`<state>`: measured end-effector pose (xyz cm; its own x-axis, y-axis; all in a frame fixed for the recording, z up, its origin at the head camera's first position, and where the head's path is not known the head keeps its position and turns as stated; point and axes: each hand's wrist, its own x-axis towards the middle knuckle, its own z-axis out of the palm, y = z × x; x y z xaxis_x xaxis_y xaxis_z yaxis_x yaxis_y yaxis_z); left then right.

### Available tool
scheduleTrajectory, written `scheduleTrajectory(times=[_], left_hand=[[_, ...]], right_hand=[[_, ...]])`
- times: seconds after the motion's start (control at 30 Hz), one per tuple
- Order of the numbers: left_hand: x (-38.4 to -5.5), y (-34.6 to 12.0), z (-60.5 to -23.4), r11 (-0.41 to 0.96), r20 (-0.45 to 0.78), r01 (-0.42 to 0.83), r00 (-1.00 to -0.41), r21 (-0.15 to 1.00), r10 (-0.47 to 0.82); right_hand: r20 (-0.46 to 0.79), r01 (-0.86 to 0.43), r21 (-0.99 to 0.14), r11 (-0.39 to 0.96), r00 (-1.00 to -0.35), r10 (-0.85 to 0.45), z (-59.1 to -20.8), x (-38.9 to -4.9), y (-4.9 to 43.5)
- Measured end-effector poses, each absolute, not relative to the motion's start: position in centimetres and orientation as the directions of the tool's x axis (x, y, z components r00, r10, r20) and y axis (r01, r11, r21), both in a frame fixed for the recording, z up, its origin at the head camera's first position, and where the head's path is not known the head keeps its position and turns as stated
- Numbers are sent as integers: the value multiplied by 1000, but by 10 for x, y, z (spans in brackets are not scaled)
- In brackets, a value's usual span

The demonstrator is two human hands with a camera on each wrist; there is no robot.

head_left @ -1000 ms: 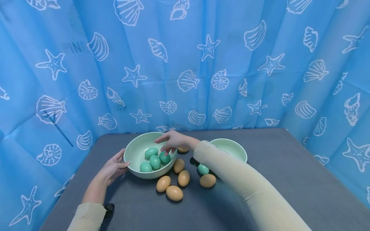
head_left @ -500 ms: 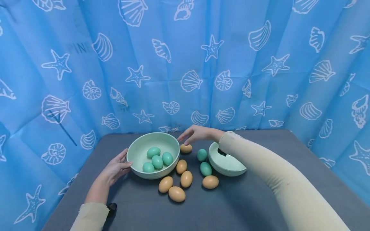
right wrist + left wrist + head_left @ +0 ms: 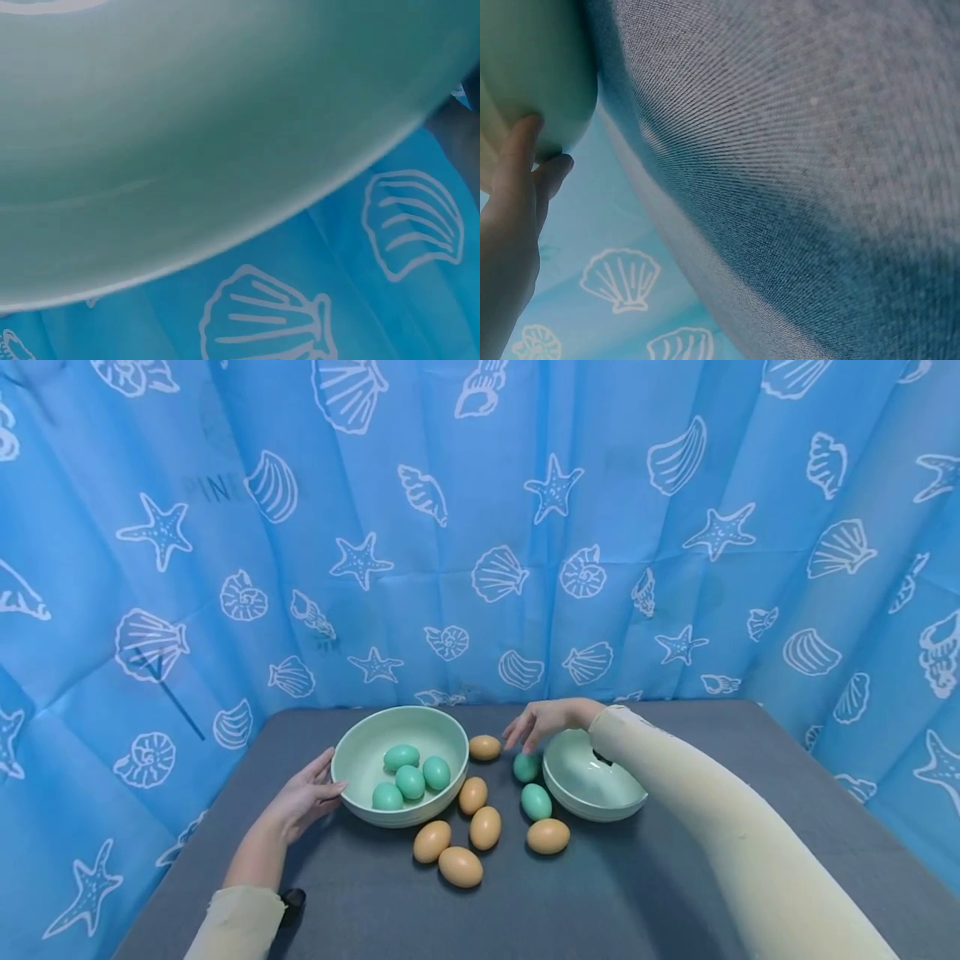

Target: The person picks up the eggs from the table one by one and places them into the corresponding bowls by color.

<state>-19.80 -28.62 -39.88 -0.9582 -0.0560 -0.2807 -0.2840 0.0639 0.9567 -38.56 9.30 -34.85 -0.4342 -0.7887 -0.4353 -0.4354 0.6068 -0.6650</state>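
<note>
My left hand (image 3: 303,797) rests on the left outer side of a large pale green bowl (image 3: 356,777), its fingers fairly straight. In the left wrist view, fingertips touch the wall of this bowl (image 3: 547,67). Several green eggs (image 3: 410,782) lie inside it. My right hand (image 3: 551,720) hovers just above a green egg (image 3: 526,768), fingers bent downward; contact is unclear. Nearer lies another green egg (image 3: 536,802). A smaller pale green bowl (image 3: 592,789) stands under the right wrist, partly hidden by the sleeve. It also fills much of the right wrist view as a bowl wall (image 3: 187,150).
Several brown eggs lie on the grey tabletop (image 3: 375,893) between and before the bowls: one brown egg (image 3: 484,747) at the back, one brown egg (image 3: 548,837) by the smaller bowl, one brown egg (image 3: 461,867) in front. A blue shell-patterned curtain (image 3: 480,527) closes the back.
My right hand has moved right, from over the large bowl past the back brown egg to above a green egg. My left hand stays at the large bowl. The view has shifted slightly.
</note>
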Motion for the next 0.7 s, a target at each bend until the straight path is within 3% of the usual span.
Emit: scheduleTrajectory(times=[0.2,0.43,0.7], left_hand=[[-198,-288,-400,67,-280,-283,-959,957,-52],[-197,-288,-400,73,-278,-282,-959,957,-61],[-198,-286,-400,80,-278,-283,-958,956,-70]], right_hand=[[-490,-439,-626,644,-421,-763,-359,-391,91],[-512,-548,-544,635,-383,-769,-362,-394,87],[-521,-539,-510,671,-427,-739,-367,-392,85]])
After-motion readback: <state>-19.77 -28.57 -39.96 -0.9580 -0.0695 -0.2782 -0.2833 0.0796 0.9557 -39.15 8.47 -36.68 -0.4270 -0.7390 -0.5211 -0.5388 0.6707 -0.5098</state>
